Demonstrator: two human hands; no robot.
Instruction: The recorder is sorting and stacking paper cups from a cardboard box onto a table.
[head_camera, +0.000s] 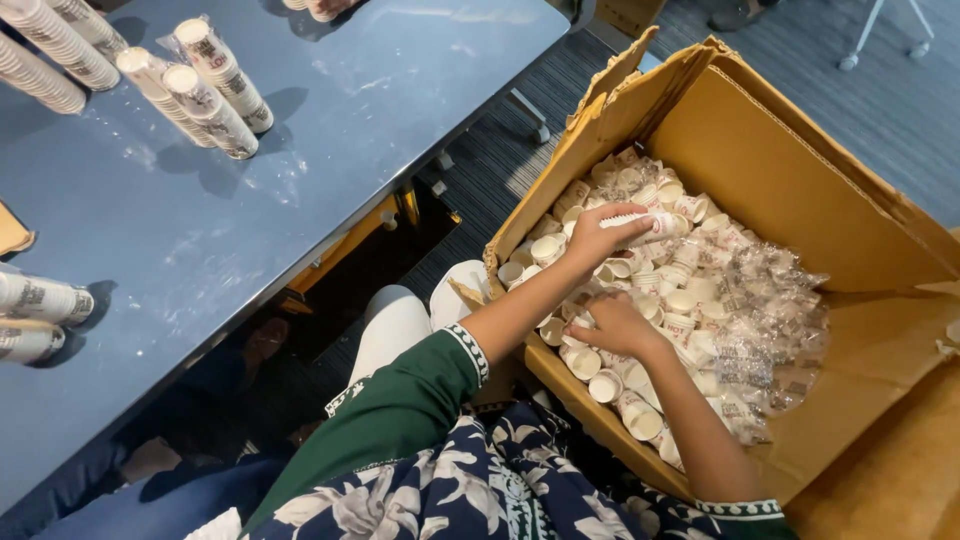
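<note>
Your left hand (598, 238) is closed round a short cup stack (640, 226); right hand (618, 325) lies half-open on loose cups (600, 375) in the cardboard box (800, 170), gripping nothing. Lift stack straight & keep rims aligned.

The person wears a dark green top whose sleeves (405, 405) end at the forearm in a narrow cuff trimmed in white with small dark marks, seen at centre and lower right of the frame. A navy scarf (470, 495) printed with large white flowers drapes across the bottom edge. Both forearms are bare below the cuffs.
</note>
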